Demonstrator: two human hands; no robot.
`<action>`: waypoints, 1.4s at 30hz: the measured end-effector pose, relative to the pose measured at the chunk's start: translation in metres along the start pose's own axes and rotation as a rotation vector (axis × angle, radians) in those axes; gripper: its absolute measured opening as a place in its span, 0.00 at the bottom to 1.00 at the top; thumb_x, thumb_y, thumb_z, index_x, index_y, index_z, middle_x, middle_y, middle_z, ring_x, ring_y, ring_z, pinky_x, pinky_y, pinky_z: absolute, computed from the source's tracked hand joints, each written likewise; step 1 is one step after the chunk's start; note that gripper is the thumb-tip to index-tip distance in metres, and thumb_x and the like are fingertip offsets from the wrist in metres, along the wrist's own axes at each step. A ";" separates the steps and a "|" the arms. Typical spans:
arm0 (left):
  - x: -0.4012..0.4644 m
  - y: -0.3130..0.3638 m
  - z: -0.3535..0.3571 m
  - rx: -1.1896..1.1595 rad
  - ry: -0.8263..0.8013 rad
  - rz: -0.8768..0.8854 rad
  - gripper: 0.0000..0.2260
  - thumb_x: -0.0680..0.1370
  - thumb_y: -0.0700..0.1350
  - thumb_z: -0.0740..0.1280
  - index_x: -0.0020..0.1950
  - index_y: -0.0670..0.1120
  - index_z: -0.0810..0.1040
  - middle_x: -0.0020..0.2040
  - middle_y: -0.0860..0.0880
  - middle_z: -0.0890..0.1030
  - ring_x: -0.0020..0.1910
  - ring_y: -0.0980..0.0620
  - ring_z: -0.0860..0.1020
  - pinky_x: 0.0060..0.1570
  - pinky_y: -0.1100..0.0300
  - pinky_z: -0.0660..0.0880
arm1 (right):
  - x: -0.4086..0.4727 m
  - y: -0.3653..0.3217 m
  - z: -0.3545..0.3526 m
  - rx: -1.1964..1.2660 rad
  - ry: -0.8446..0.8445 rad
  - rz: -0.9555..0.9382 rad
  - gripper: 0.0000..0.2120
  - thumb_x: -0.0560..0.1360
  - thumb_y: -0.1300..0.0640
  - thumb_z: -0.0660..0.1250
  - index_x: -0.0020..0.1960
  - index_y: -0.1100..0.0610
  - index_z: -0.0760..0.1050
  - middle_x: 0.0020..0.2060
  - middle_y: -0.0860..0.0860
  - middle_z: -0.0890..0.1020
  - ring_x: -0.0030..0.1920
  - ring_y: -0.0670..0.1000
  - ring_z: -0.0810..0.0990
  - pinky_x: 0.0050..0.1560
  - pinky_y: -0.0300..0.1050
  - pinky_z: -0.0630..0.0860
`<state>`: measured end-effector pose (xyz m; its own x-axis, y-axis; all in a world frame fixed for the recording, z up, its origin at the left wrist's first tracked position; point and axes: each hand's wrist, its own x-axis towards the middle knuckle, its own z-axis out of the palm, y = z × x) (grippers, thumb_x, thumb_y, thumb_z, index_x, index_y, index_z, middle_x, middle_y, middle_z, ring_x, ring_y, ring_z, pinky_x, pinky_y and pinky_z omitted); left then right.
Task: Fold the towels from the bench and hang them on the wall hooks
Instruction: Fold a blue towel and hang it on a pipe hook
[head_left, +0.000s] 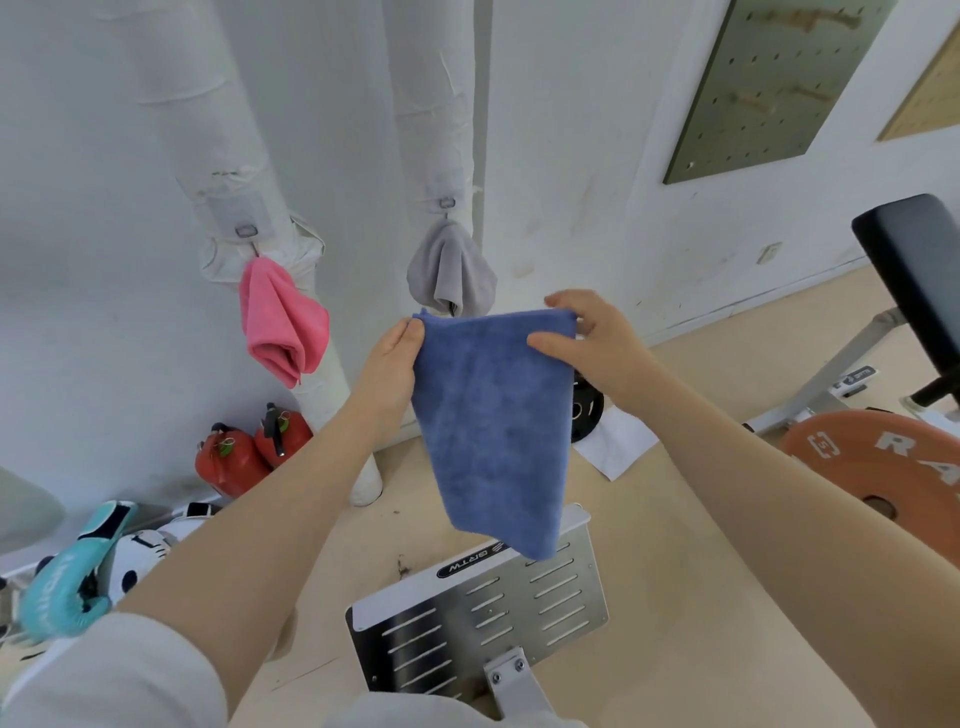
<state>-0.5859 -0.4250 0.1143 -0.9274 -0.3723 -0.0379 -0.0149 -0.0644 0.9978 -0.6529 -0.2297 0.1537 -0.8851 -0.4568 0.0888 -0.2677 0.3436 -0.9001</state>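
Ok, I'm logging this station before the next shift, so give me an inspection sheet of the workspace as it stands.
Surface: beige floor; slotted metal plate lying on it.
Job's things: blue towel held up, hanging; pink towel and grey towel each on a wall hook.
Clutter: two red extinguishers, boxing gloves, orange weight plate, white paper.
Grippers: left hand and right hand pinch the blue towel's top corners.
Cables: nothing seen.
Surroundings: white wall, wrapped pipes, pegboard, bench at right.

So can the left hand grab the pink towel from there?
Probably yes, but the left hand is pinching the blue towel. The pink towel hangs beside it with nothing between.
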 end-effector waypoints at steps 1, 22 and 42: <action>-0.001 0.006 0.004 -0.082 -0.036 -0.058 0.14 0.82 0.50 0.54 0.46 0.50 0.78 0.44 0.55 0.81 0.44 0.60 0.78 0.45 0.67 0.73 | -0.001 -0.001 0.000 0.212 -0.023 0.106 0.06 0.72 0.61 0.69 0.44 0.56 0.71 0.45 0.50 0.76 0.45 0.50 0.76 0.44 0.42 0.74; -0.011 -0.005 -0.007 -0.380 -0.291 -0.539 0.13 0.76 0.53 0.64 0.47 0.44 0.80 0.37 0.48 0.84 0.38 0.51 0.83 0.42 0.58 0.78 | 0.017 0.013 0.019 1.044 -0.040 0.651 0.33 0.72 0.33 0.59 0.55 0.63 0.77 0.51 0.58 0.83 0.53 0.56 0.81 0.55 0.49 0.76; 0.007 0.001 -0.022 -0.095 0.005 -0.261 0.07 0.79 0.45 0.62 0.52 0.44 0.77 0.46 0.48 0.82 0.47 0.52 0.80 0.46 0.59 0.78 | 0.026 0.022 0.027 0.316 -0.088 0.352 0.19 0.73 0.54 0.69 0.62 0.53 0.70 0.42 0.54 0.80 0.41 0.51 0.79 0.46 0.44 0.76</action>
<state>-0.5843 -0.4476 0.1136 -0.8950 -0.3357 -0.2937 -0.2179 -0.2454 0.9446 -0.6713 -0.2560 0.1247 -0.8617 -0.4301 -0.2692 0.1837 0.2300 -0.9557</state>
